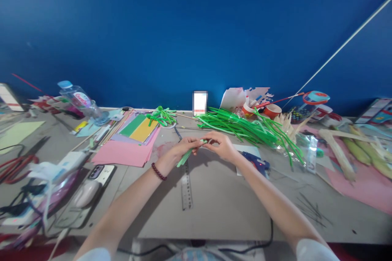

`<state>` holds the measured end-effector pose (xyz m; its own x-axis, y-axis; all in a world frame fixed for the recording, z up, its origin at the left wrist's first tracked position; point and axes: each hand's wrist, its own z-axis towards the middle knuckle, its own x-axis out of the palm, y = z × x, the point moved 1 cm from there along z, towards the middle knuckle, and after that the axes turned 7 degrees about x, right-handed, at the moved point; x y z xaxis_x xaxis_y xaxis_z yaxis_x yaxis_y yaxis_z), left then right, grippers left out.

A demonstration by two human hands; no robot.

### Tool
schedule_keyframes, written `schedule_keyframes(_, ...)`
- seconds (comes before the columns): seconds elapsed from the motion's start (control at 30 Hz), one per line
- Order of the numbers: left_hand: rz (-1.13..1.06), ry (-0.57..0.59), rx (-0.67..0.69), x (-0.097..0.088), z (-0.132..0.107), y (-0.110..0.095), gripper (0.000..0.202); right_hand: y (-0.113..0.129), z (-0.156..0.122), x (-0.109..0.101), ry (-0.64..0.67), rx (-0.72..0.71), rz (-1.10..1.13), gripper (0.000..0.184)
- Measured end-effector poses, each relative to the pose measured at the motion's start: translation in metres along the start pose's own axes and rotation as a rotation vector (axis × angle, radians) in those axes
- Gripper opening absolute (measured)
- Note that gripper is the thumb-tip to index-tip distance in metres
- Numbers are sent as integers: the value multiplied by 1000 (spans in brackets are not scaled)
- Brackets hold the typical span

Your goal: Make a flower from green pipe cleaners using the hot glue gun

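Note:
My left hand (186, 147) is closed round a small bundle of light green pipe cleaners (184, 159), whose ends stick out below the palm. My right hand (222, 145) meets it above the table, thumb and fingers pinched at the bundle's other end. The fingertips partly cover that end. Beneath my left hand a clear ruler (186, 191) lies lengthwise on the table. Behind my right forearm rests a dark blue glue gun (255, 162) on a white sheet.
Long green pipe cleaners (245, 126) lie in a heap at the back. Curled green ones (163, 116) sit beside coloured sheets (122, 153). On the left are a plastic bottle (81, 100), a phone (99, 171) and cables. Thin wires (312, 210) lie on the right.

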<state>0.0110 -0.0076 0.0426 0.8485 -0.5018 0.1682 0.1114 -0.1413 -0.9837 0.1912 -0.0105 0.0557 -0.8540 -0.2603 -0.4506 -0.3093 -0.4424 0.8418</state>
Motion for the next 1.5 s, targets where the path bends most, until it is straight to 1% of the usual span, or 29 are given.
schedule_keyframes(0.13,-51,14,4,2,-2,-3,32,0,0,0,-28,-8,-13,21)
schedule_keyframes(0.27,28,0,50,1,0,4,39,-6,0,1,-18,-10,-56,20)
schedule_keyframes(0.33,81,-21,86,0,2,9,41,-10,-1,2,-27,-28,-81,21)
schedule_keyframes(0.43,113,-62,97,1,4,12,43,-13,-1,3,-47,-44,-98,21)
schedule_keyframes(0.53,141,-75,91,2,2,8,44,-13,-1,2,-47,-46,-96,20)
schedule_keyframes(0.63,175,-68,115,2,-1,0,43,-10,0,-1,-41,-46,-84,20)
schedule_keyframes(0.7,203,-43,125,1,-3,-6,39,-8,1,-2,-51,-38,-73,19)
schedule_keyframes(0.8,262,3,92,0,-5,-11,34,-7,1,-2,-65,-20,-69,19)
schedule_keyframes(0.87,270,-6,66,1,-5,-12,33,-7,1,-1,-70,-18,-73,20)
schedule_keyframes(1.0,211,-33,49,5,-5,-12,37,-10,1,-1,-62,-48,-85,21)
schedule_keyframes(1.13,161,-27,41,6,-6,-13,37,-14,2,-3,-60,-78,-106,21)
schedule_keyframes(1.23,180,-19,81,5,-6,-12,35,-15,2,-3,-71,-105,-120,20)
schedule_keyframes(1.33,236,-59,119,3,-4,-8,35,-13,1,-2,-85,-129,-129,21)
schedule_keyframes(1.4,283,-97,131,2,-3,-5,36,-11,0,-2,-85,-115,-113,20)
schedule_keyframes(1.5,357,-126,194,2,-1,-2,39,-8,-1,-3,-59,-13,-7,24)
